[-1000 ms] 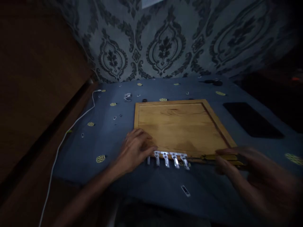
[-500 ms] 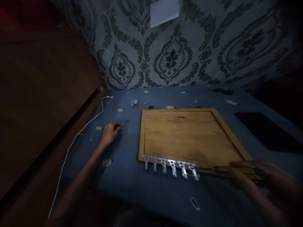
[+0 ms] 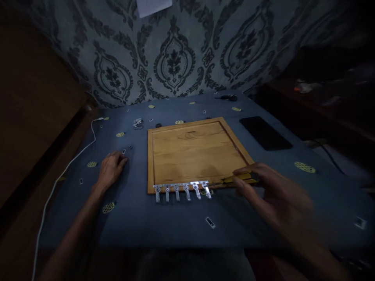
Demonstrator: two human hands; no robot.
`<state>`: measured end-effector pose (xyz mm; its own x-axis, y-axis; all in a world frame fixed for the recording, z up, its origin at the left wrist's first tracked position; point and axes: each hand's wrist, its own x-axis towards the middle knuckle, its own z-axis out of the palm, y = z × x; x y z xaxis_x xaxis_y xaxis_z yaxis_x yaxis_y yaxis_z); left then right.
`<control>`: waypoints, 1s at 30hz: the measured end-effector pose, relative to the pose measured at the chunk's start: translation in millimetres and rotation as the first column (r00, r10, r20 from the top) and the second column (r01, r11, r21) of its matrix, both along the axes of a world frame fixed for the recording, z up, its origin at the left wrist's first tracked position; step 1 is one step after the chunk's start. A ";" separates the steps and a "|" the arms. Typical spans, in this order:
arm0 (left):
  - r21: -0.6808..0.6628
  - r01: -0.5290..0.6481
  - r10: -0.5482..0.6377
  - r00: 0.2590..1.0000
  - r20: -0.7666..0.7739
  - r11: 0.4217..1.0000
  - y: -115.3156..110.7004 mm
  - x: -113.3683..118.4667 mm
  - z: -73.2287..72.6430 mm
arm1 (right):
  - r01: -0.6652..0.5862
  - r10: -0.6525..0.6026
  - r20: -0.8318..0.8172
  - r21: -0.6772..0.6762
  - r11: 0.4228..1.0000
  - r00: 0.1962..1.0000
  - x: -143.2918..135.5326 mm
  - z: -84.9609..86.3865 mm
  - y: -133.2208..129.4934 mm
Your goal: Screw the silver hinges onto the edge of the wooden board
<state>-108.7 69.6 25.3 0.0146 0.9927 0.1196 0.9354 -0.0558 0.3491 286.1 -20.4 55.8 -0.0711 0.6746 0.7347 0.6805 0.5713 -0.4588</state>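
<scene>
My right hand (image 3: 269, 191) is closed on a yellow-handled tool (image 3: 238, 178), whose dark tip lies over the near edge of a wooden board (image 3: 193, 152). Several silver metal pieces (image 3: 177, 192) sit in a row along that near edge, their tabs hanging past it. To the left of the board, my left hand (image 3: 113, 168) rests on the blue patterned cloth, fingers curled together beside some tiny dark bits (image 3: 130, 147). Whether those fingers pinch anything is too small to tell.
A small silver heap (image 3: 138, 124) lies behind the board's left corner. A black flat object (image 3: 265, 133) is at the right, with dark scissors (image 3: 228, 98) near the wall. A white cable (image 3: 65, 170) runs down the left side.
The view has swung to the right, so the board and both hands appear farther left. My right hand still holds the yellow-handled tool by the board's near edge.
</scene>
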 end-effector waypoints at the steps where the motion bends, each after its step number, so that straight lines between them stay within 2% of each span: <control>1: 0.007 0.022 -0.023 1.000 0.019 1.000 0.2 6.8 2.5 | -0.020 0.019 0.043 0.025 0.999 0.999 0.4 -0.6 0.1; 3: 0.017 0.082 -0.083 0.994 0.068 0.996 1.5 25.3 8.1 | -0.048 0.043 0.102 0.047 0.998 0.994 1.4 -2.9 -0.2; 7: 0.075 0.211 -0.221 0.960 0.170 0.975 5.7 71.0 20.0 | -0.035 0.034 0.088 0.009 0.999 0.996 2.0 -7.2 -1.9; 10: 0.130 0.287 -0.310 0.924 0.224 0.949 3.1 97.1 26.3 | -0.030 0.030 0.065 0.002 1.000 0.997 1.5 -8.2 -3.1; 14: 0.146 0.376 -0.402 0.877 0.264 0.915 -14.3 116.4 25.1 | -0.042 0.041 0.068 0.004 0.999 0.997 1.7 -7.8 -4.3; 17: 0.105 0.457 -0.467 0.840 0.275 0.883 -33.3 129.2 20.3 | -0.038 0.038 0.055 -0.003 0.999 0.998 1.6 -7.0 -4.8; 21: -0.002 0.564 -0.557 0.817 0.148 0.826 -54.3 149.7 17.8 | -0.024 0.024 0.054 -0.012 1.000 0.998 -0.5 -6.6 -5.4; 24: -0.021 0.616 -0.616 0.788 0.020 0.788 -62.5 162.8 17.5 | -0.016 0.016 0.031 -0.020 1.000 0.999 -2.9 -7.8 -6.0; 30: -0.014 0.630 -0.626 0.770 -0.123 0.777 -67.2 177.4 14.2 | -0.015 0.014 -0.013 -0.057 0.998 1.000 -5.1 -10.4 -6.2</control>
<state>68.7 2.4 39.5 0.6487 0.7540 0.1031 0.7213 -0.6524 0.2324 281.0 -26.6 45.3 -0.0724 0.7142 0.6961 0.6662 0.5541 -0.4992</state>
